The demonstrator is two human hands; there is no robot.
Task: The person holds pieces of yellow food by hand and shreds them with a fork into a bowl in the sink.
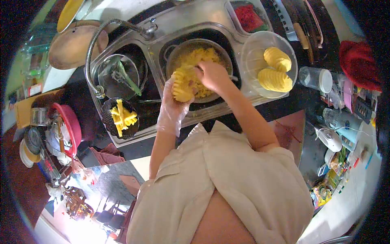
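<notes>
A peeled pineapple (183,90) with spiral grooves sits in my left hand (171,109), which wears a clear plastic glove. My right hand (213,76) is closed at the fruit's upper right side; whatever its fingers grip is too small and hidden to name. Both hands are above a metal bowl (172,57) in the right sink basin, and yellow pineapple scraps (203,54) fill much of it. To the right, a clear round plastic container (248,61) holds two more grooved, peeled pineapples (277,59).
In the left basin lies a green-handled tool (129,79) on a clear lid or bowl. A black basket (106,118) holds yellow pineapple strips (121,118). The faucet (151,28) arches behind. A red-filled plastic box (248,18) and a wooden-handled knife (301,35) lie at the back right.
</notes>
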